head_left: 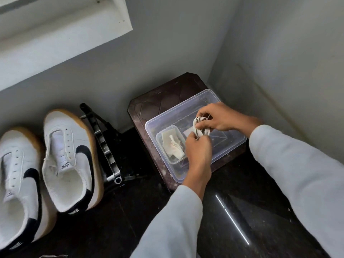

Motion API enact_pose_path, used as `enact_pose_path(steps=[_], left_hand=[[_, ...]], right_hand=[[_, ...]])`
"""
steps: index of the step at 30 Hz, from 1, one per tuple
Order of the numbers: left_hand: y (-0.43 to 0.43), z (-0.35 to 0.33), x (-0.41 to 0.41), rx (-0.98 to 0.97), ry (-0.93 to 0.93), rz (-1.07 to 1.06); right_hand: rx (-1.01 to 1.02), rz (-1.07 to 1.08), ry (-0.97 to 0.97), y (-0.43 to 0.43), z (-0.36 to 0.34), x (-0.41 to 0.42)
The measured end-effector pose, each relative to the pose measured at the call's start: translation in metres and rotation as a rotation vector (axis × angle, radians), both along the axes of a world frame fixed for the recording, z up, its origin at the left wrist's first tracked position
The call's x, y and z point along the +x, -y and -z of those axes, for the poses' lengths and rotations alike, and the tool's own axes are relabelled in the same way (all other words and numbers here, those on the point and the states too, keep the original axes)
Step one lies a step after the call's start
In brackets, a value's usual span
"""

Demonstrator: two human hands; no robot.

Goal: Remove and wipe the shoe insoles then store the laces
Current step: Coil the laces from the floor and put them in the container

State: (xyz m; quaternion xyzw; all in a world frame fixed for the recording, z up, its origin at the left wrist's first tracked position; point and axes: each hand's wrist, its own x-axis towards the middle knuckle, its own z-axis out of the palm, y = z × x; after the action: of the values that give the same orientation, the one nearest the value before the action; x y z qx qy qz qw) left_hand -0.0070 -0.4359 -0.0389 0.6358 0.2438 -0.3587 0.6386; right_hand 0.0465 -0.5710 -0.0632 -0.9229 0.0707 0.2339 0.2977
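Observation:
A bundle of white laces (pixel 200 127) is held over a clear plastic box (pixel 230 146) that rests on a dark brown stool (pixel 162 101). My right hand (pixel 217 117) pinches the top of the bundle and my left hand (pixel 198 148) grips its lower end. Inside the big box sits a smaller clear tub (pixel 161 144) with a crumpled whitish cloth (pixel 173 145) in it. Two white sneakers with black swooshes and tan soles stand unlaced on the dark floor at the left, one nearer (pixel 17 183) and one farther (pixel 68 161).
A black and silver metal frame piece (pixel 106 144) lies on the floor between the shoes and the stool. Grey walls meet in a corner right behind the stool. A white ledge (pixel 65 25) juts out at the upper left.

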Motion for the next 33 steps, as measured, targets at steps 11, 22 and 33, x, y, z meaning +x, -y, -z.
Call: enact_pose_path(steps=[11,22,33], left_hand=[[0.011,0.022,-0.014,0.005,-0.023,-0.093],[-0.031,0.003,-0.028,0.112,0.452,0.153],[-0.211,0.025,-0.068,0.634,0.975,0.417]], right_hand=[[-0.102,-0.083,0.04,-0.014,0.032,0.001],[-0.343,-0.206,0.261,-0.032,0.006,-0.027],[-0.324,-0.196,0.524,-0.187,-0.028,-0.104]])
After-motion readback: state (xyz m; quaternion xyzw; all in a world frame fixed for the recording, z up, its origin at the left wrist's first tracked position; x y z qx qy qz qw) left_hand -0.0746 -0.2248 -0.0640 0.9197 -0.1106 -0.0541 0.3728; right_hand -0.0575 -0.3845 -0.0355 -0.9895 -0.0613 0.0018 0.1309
